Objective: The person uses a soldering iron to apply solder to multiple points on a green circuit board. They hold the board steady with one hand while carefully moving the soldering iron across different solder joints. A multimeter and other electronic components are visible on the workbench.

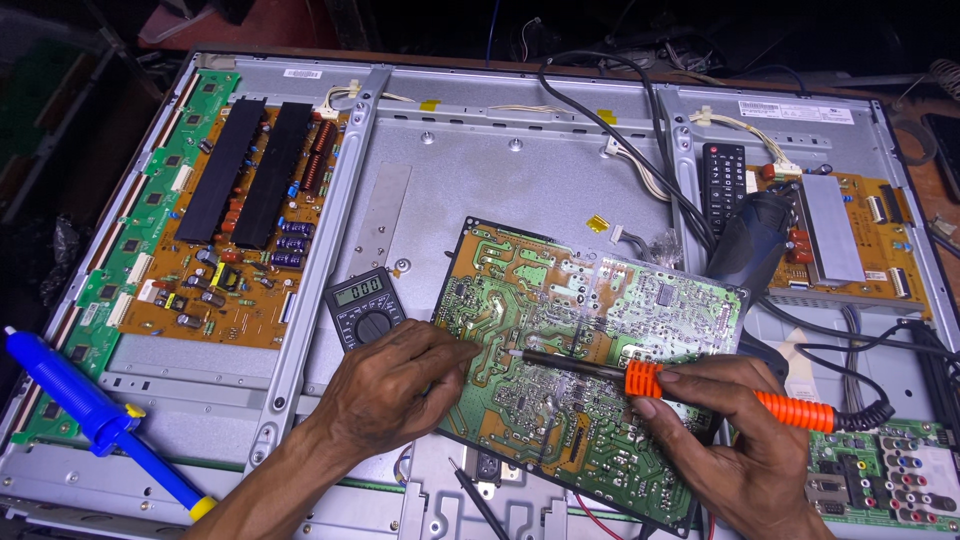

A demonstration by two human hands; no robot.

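Observation:
A green circuit board [560, 300] lies solder side up on the open metal back of a flat television [480, 170]. My right hand [740, 450] holds a soldering iron with an orange handle [760, 400]; its dark tip rests on the board near the board's left middle. My left hand [400, 385] lies at the board's left edge, fingers pinched close to the iron's tip; whether they hold anything is too small to tell.
A grey multimeter [365, 305] sits just beyond my left hand. A blue desoldering pump [95, 415] lies at the left. A brown board with black heat sinks [235, 215], a black remote [722, 180], black cables [640, 140] and a connector board [885, 475] surround the work.

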